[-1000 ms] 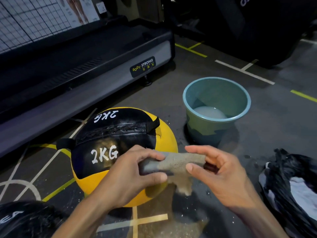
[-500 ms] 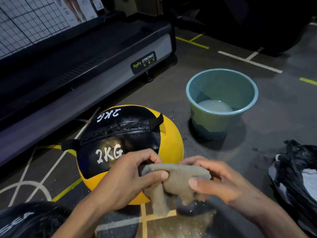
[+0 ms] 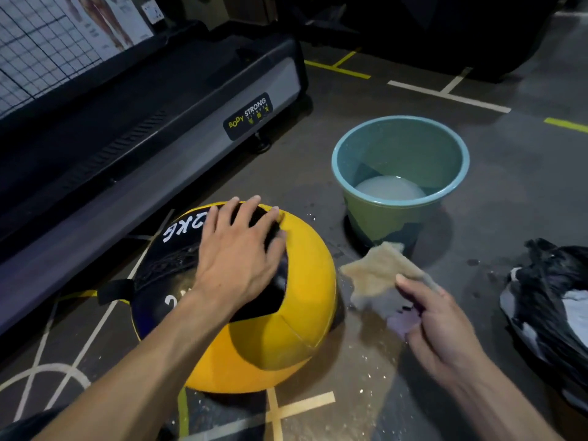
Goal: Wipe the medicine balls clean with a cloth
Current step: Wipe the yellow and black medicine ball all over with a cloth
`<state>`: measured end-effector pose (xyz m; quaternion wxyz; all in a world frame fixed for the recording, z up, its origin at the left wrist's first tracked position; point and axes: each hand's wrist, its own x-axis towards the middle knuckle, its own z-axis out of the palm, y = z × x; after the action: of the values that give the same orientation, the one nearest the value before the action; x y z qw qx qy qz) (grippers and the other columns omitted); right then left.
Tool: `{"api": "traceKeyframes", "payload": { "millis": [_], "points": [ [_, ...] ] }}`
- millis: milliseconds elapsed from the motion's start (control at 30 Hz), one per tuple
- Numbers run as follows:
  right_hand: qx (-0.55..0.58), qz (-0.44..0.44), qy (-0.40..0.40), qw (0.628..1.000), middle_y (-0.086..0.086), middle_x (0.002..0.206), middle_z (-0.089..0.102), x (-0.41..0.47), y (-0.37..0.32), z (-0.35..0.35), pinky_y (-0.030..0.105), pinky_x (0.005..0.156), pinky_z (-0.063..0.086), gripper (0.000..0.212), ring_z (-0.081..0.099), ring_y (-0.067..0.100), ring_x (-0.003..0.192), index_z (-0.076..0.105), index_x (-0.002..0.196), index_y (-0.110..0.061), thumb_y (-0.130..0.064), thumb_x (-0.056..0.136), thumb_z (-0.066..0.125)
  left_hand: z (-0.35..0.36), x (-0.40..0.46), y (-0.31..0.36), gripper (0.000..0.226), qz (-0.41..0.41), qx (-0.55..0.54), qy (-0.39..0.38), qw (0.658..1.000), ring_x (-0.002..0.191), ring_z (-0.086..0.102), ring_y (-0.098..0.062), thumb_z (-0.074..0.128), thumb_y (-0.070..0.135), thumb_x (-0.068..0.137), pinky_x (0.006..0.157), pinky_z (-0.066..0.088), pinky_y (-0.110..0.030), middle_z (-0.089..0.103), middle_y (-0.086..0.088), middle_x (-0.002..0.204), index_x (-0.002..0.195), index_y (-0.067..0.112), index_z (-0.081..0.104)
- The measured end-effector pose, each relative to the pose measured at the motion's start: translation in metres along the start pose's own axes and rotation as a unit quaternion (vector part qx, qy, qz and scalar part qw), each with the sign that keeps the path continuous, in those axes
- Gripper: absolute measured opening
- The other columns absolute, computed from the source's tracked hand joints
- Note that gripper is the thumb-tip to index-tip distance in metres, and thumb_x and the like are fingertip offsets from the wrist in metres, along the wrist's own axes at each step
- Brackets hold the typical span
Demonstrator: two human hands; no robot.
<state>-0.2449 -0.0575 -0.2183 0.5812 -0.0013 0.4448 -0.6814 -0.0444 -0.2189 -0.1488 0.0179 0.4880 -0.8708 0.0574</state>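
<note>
On the medicine ball the left hand lies spread flat; the right hand pinches the cloth.

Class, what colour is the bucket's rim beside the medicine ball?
Light blue-teal; the bucket rim shows best in the head view, its only view.

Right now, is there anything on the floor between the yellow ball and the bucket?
No object lies there. In the head view, the stretch between the ball and the bucket is bare floor with some water drops.
</note>
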Motion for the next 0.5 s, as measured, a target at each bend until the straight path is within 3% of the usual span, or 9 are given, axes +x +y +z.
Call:
{"api": "traceKeyframes", "payload": {
  "millis": [67,133,167,233,300,367,433,500],
  "points": [
    [-0.016,-0.023,0.058,0.998,0.024,0.111,0.073,0.009,0.014,-0.007,0.048,0.090,0.058,0.025,0.072,0.034,0.093,0.070,0.117,-0.005,-0.006,0.097,0.055,0.008,-0.005,-0.014,0.055,0.012,-0.021,0.034,0.999,0.142,0.040,-0.029,0.024,0.052,0.104,0.117,0.031,-0.054,0.049,0.001,0.154,0.142,0.033,0.059],
    [-0.110,-0.044,0.079,0.990,0.015,0.126,0.070,0.014,0.036,-0.005,0.053,0.096,0.050,0.029,0.067,0.033,0.098,0.075,0.119,-0.026,-0.019,0.096,0.058,0.014,-0.012,-0.032,0.053,-0.011,-0.083,0.066,0.994,0.142,0.041,-0.028,0.026,0.049,0.107,0.117,0.029,-0.056,0.049,0.001,0.155,0.148,0.032,0.054],
    [-0.172,-0.056,0.060,0.982,0.006,0.142,0.062,0.012,0.049,0.001,0.052,0.103,0.044,0.035,0.062,0.028,0.110,0.071,0.125,-0.041,-0.029,0.095,0.058,0.016,-0.014,-0.040,0.052,-0.027,-0.120,0.080,0.989,0.143,0.040,-0.027,0.028,0.048,0.107,0.118,0.027,-0.056,0.048,0.001,0.155,0.149,0.031,0.052],
    [-0.308,-0.080,-0.030,0.947,-0.022,0.162,0.027,-0.001,0.078,0.028,0.042,0.119,0.029,0.045,0.041,0.006,0.140,0.045,0.142,-0.059,-0.045,0.100,0.046,0.018,-0.017,-0.050,0.050,-0.048,-0.190,0.096,0.976,0.144,0.038,-0.025,0.031,0.045,0.108,0.120,0.025,-0.052,0.048,0.001,0.155,0.149,0.027,0.054],
    [-0.417,-0.150,-0.101,0.891,-0.035,0.163,-0.002,-0.020,0.109,0.064,0.023,0.122,0.009,0.055,0.005,-0.013,0.149,0.017,0.154,-0.056,-0.057,0.100,0.027,0.017,-0.021,-0.055,0.048,-0.050,-0.245,0.101,0.963,0.145,0.037,-0.021,0.032,0.045,0.109,0.121,0.025,-0.052,0.050,0.006,0.153,0.146,0.026,0.057],
    [-0.463,-0.204,-0.116,0.855,-0.032,0.163,-0.015,-0.033,0.125,0.090,0.022,0.122,-0.006,0.063,-0.017,-0.010,0.149,0.002,0.156,-0.049,-0.064,0.097,0.016,0.014,-0.030,-0.060,0.044,-0.061,-0.283,0.103,0.951,0.146,0.035,-0.013,0.034,0.044,0.109,0.121,0.026,-0.052,0.051,0.021,0.147,0.143,0.031,0.058],
    [-0.474,-0.210,-0.098,0.850,-0.029,0.164,-0.017,-0.008,0.126,0.088,0.025,0.123,-0.010,0.063,-0.020,-0.007,0.149,-0.001,0.158,-0.046,-0.062,0.099,0.013,0.009,-0.044,-0.061,0.042,-0.071,-0.305,0.093,0.945,0.145,0.030,0.000,0.035,0.045,0.108,0.121,0.026,-0.050,0.043,0.046,0.137,0.142,0.035,0.058],
    [-0.449,-0.176,-0.071,0.873,-0.026,0.167,0.000,0.035,0.111,0.086,0.032,0.127,-0.001,0.063,-0.005,-0.005,0.153,0.010,0.160,-0.045,-0.061,0.099,0.015,0.006,-0.062,-0.057,0.044,-0.069,-0.315,0.083,0.943,0.146,0.025,0.008,0.037,0.049,0.106,0.123,0.022,-0.049,0.041,0.051,0.136,0.141,0.036,0.059]
  ]
}}
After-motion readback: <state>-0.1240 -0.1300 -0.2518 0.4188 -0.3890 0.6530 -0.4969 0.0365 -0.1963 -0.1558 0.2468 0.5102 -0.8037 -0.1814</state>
